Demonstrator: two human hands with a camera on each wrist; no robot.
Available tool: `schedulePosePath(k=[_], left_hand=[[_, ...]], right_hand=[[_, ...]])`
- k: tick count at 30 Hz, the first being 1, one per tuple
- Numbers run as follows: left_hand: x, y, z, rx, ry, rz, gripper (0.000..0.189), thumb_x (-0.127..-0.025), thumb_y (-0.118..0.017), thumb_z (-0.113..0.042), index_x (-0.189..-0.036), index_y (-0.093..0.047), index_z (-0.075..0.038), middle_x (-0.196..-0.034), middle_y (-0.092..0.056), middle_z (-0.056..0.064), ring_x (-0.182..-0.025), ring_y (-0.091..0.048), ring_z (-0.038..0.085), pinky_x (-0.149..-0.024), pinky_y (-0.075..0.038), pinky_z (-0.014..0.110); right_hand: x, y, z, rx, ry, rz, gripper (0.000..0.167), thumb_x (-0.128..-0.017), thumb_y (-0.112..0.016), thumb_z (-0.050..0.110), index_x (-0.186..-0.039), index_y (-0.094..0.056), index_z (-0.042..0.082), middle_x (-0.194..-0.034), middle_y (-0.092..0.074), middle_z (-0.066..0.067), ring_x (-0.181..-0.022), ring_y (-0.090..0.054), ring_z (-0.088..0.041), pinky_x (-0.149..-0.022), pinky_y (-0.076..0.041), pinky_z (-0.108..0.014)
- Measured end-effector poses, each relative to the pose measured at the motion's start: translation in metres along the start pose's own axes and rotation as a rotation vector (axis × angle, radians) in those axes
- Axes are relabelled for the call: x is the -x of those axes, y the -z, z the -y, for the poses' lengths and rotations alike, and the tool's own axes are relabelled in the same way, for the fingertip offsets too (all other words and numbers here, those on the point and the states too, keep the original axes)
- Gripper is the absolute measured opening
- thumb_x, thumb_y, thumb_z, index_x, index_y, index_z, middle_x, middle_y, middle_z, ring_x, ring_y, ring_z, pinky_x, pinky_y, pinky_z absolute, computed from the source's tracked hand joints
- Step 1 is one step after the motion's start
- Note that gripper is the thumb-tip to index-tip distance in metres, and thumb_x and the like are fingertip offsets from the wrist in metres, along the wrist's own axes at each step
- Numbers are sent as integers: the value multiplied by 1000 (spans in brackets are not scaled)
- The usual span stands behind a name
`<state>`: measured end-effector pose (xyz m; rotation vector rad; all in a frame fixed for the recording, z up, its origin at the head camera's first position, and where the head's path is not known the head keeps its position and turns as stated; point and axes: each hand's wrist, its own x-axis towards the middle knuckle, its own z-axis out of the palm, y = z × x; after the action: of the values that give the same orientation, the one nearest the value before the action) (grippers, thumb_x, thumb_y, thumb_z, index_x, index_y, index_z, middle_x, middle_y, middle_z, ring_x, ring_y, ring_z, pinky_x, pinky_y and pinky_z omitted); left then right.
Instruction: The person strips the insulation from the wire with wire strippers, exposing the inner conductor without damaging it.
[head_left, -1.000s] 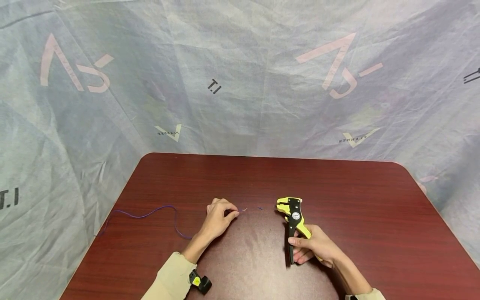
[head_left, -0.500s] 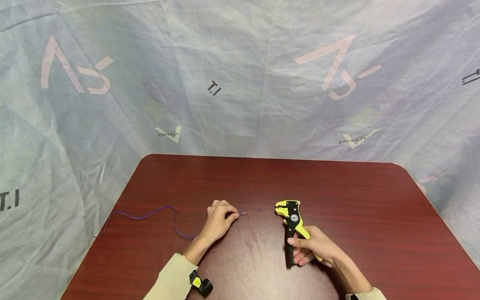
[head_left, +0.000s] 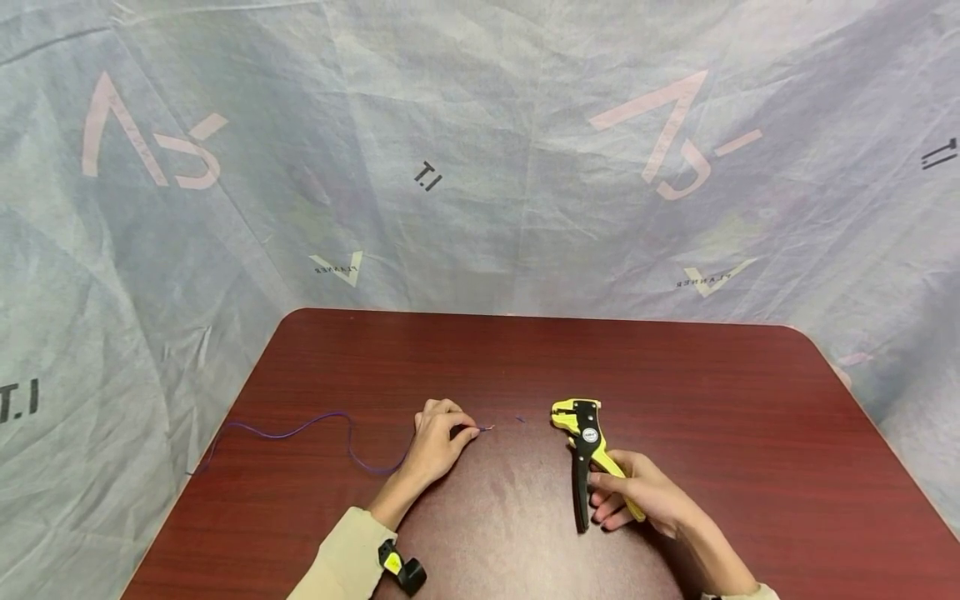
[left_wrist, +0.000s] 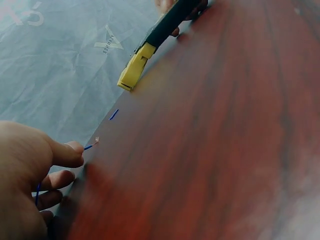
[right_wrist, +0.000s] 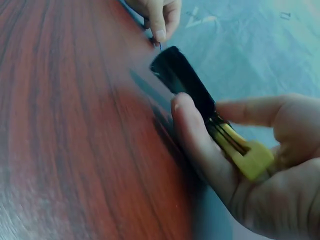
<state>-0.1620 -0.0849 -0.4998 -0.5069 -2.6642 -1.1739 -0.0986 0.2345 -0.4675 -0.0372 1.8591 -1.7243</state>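
My left hand (head_left: 435, 437) pinches a thin purple-blue wire (head_left: 285, 435) between thumb and forefinger, close to its end. Bare copper strands (left_wrist: 96, 141) stick out past the fingertips in the left wrist view. A short cut-off bit of blue insulation (left_wrist: 114, 114) lies on the table just beyond them. To the right, my right hand (head_left: 648, 496) holds a yellow and black wire stripper (head_left: 590, 435) by its handles, head pointing away from me. The thumb is now by the yellow handle, and the black handle stands apart from it.
The wire's tail curves across the left part of the dark red wooden table (head_left: 675, 367) to its left edge. Grey printed cloth (head_left: 480, 167) hangs behind and beside the table. A black wrist camera (head_left: 405, 575) sits on the left sleeve.
My right thumb has slid off the black handle towards the yellow one, and the handles look further spread. The left hand stays nearly still with the wire, whose slack shifted slightly near the wrist.
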Motion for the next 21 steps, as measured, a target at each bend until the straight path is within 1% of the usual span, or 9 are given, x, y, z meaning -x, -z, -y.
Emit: schedulePosePath(k=[2, 5, 8, 10, 12, 14, 16, 21], left_hand=[[0, 0, 0, -6, -7, -6, 5, -83, -79, -15, -84, -78, -10, -91, -66, 2, -99, -53, 23, -83, -28, 36], [0, -1, 1, -14, -17, -12, 5, -82, -79, -15, -84, -78, -10, -91, -65, 2, -99, -52, 24, -83, -28, 37], [-1, -2, 1, -26, -24, -15, 5, -81, -80, -14, -83, -78, -11, -91, -65, 2, -99, -52, 24, -83, -28, 37], [-2, -3, 1, -40, -29, -15, 5, -81, -81, -15, -83, -78, -12, -91, -65, 2, -99, -52, 24, -83, -28, 37], [-3, -3, 0, -56, -26, -11, 6, -80, -82, -15, -84, -78, -12, -91, -64, 2, -98, -52, 24, -82, -29, 36], [-3, -3, -1, -70, -25, -5, 8, -80, -82, -16, -85, -78, -12, -91, -64, 2, -98, -51, 24, -82, -29, 36], [-3, -2, -3, -85, -26, -3, 10, -79, -83, -16, -87, -77, -12, -91, -65, 2, -100, -51, 24, -82, -29, 36], [-3, 6, -14, -107, -45, -21, 16, -79, -84, -16, -91, -76, -9, -95, -66, 5, -107, -51, 28, -83, -30, 40]], right_hand=[[0, -4, 2, 75, 10, -92, 33, -98, -59, 10, -117, -47, -13, -78, -64, -7, -64, -70, -16, -60, -61, -36], [0, -12, 5, 281, 31, -292, 23, -93, -64, 7, -108, -60, -10, -73, -67, -7, -57, -69, -14, -54, -60, -34], [-1, -18, 9, 528, 39, -480, 8, -86, -73, 10, -90, -72, 3, -63, -68, -4, -50, -66, -11, -48, -55, -29], [-1, -19, 11, 685, 45, -563, 4, -82, -78, 15, -82, -75, 13, -59, -65, 1, -52, -61, -9, -48, -50, -29], [-1, -18, 12, 807, 46, -614, 6, -78, -82, 22, -77, -76, 20, -57, -61, 4, -54, -55, -10, -48, -44, -31], [-1, -18, 11, 893, 38, -645, 8, -75, -84, 28, -75, -76, 25, -58, -58, 6, -58, -50, -13, -49, -39, -33], [0, -18, 10, 924, 21, -661, 9, -73, -85, 31, -76, -76, 28, -61, -58, 6, -61, -50, -15, -48, -38, -35], [-1, -18, 6, 950, 18, -680, 10, -71, -86, 31, -76, -77, 29, -63, -64, 8, -63, -54, -15, -50, -42, -37]])
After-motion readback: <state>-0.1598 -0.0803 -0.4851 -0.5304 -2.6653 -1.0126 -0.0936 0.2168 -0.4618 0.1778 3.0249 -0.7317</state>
